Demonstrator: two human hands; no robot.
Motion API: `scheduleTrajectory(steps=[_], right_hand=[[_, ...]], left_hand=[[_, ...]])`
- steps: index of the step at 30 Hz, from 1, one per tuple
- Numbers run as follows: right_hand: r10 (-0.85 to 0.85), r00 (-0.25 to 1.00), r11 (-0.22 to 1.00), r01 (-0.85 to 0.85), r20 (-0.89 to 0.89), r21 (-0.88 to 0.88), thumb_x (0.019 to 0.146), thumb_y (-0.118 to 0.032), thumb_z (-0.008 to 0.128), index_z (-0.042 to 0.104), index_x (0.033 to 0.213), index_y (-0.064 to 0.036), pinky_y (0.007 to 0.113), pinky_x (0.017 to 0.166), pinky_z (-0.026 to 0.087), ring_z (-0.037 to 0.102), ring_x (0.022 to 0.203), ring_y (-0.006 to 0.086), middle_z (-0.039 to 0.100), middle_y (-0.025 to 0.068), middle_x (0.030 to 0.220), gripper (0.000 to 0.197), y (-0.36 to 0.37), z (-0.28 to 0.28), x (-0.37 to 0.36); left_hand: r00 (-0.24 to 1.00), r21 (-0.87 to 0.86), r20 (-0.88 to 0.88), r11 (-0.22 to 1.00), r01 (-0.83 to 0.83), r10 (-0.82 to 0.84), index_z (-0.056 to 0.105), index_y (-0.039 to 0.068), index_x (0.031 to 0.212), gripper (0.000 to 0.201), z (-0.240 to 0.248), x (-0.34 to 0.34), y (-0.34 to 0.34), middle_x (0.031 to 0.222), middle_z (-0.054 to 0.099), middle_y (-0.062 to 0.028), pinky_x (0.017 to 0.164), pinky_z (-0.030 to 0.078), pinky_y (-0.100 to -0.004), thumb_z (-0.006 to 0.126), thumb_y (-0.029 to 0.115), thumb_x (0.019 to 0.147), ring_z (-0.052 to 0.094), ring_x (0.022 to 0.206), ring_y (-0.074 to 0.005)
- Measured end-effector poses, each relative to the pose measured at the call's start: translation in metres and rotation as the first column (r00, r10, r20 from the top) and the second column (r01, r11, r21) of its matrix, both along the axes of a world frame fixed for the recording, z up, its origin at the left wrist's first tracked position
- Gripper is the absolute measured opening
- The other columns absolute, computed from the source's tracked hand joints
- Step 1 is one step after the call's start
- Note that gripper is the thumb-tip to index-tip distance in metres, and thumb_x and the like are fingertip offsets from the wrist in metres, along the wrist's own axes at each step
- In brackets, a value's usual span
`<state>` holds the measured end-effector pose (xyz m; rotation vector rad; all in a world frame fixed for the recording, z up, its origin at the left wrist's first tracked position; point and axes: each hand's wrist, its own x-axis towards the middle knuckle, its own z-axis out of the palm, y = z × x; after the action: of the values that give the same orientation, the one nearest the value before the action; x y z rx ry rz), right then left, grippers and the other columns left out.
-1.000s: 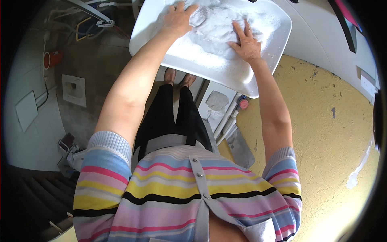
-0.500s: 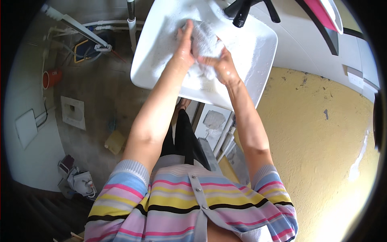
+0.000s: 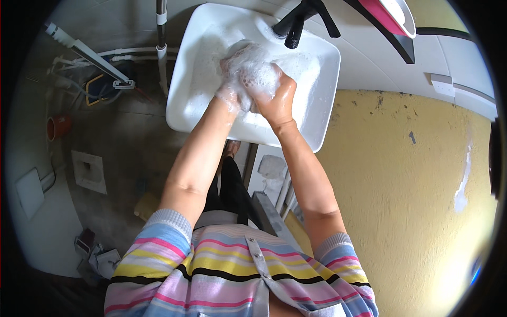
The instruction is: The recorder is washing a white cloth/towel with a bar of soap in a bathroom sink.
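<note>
A pale grey-white cloth (image 3: 252, 74), bunched up and thick with suds, is squeezed between my two hands over the white basin (image 3: 177, 100). My left hand (image 3: 228, 96) grips its left side, and foam covers most of those fingers. Around the right side of the bundle closes my right hand (image 3: 279, 100), thumb side up and wet, its fingertips buried in the foam. Soapy water with bubbles lies in the basin beneath them. Just beyond the hands, a black faucet (image 3: 296, 26) stands at the basin's back edge.
A pink and white dish (image 3: 393, 13) rests on a black-edged shelf at upper right. A vertical pipe (image 3: 161, 47) runs left of the basin. On the floor at left are an orange bucket (image 3: 59, 127) and a white square floor fixture (image 3: 88, 171). A yellowish wall (image 3: 391, 185) stands at right.
Both hands have drawn together around the cloth, which is now more bunched and much foamier. The basin appears shifted slightly left and lower in view.
</note>
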<state>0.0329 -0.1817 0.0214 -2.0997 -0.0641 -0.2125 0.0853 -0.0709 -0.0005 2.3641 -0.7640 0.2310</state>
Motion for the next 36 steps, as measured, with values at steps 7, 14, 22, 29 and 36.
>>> scheduleTrajectory(steps=[7, 14, 22, 29, 36], right_hand=[[-0.314, 0.848, 0.945, 0.237, -0.428, -0.225, 0.079, -0.04, 0.062, 0.069, 0.092, 0.0029, 0.041, 0.08, 0.05, 0.066, 0.087, 0.0407, 0.068, 0.0255, 0.087, 0.045, -0.016, -0.036, 0.032], [-0.287, 0.908, 0.9, 0.147, -0.305, -0.411, 0.091, -0.035, 0.058, 0.054, 0.131, -0.0097, 0.046, 0.103, 0.038, 0.045, 0.127, 0.0376, 0.05, 0.0238, 0.132, 0.047, -0.076, -0.068, -0.003], [-0.004, 0.905, 0.492, -0.368, -0.424, -0.789, 0.089, -0.036, 0.058, 0.012, 0.152, -0.0356, 0.065, 0.11, 0.021, 0.004, 0.146, 0.0379, 0.001, 0.0139, 0.16, 0.078, -0.052, -0.117, -0.014], [-0.05, 0.709, 0.557, -0.565, -0.704, -0.608, 0.086, -0.023, 0.06, 0.01, 0.152, -0.0398, 0.058, 0.112, 0.024, 0.019, 0.143, 0.0416, 0.012, 0.0123, 0.159, 0.084, -0.072, -0.099, 0.022], [0.166, 0.95, 0.909, -0.251, -0.264, -0.332, 0.055, -0.029, 0.089, 0.022, 0.149, -0.0096, 0.048, 0.117, 0.018, 0.026, 0.142, 0.0321, 0.033, 0.0099, 0.151, 0.117, -0.041, -0.084, 0.01]], left_hand=[[0.501, -0.43, -0.856, 0.366, -0.825, 0.124, 0.065, 0.002, 0.09, 0.029, -0.044, 0.009, -0.002, 0.087, 0.069, -0.012, 0.075, 0.052, -0.0339, 0.076, 0.022, 0.072, 0.066, 0.08, -0.0233], [0.715, -0.039, -0.574, 0.859, -0.51, 0.399, 0.054, 0.007, 0.128, 0.062, -0.028, 0.0, 0.062, 0.132, 0.047, -0.0239, 0.1, 0.041, -0.0433, 0.075, 0.035, 0.078, 0.045, 0.126, -0.0351], [0.935, 0.491, -0.317, 0.871, 0.016, 0.162, 0.017, 0.026, 0.153, 0.115, -0.067, -0.007, 0.07, 0.159, 0.011, -0.0134, 0.114, 0.015, -0.0579, 0.086, 0.039, 0.062, 0.014, 0.144, -0.038], [0.921, 0.45, -0.327, 0.892, -0.046, 0.212, 0.049, 0.024, 0.135, 0.066, -0.097, 0.026, 0.073, 0.14, 0.046, -0.0156, 0.096, 0.042, -0.0487, 0.074, 0.018, 0.074, 0.047, 0.126, -0.0349], [0.859, -0.081, -0.504, 0.995, 0.058, -0.091, 0.061, 0.006, 0.117, 0.047, -0.011, 0.013, 0.039, 0.108, 0.066, -0.0154, 0.094, 0.046, -0.04, 0.058, -0.006, 0.071, 0.059, 0.107, -0.035]])
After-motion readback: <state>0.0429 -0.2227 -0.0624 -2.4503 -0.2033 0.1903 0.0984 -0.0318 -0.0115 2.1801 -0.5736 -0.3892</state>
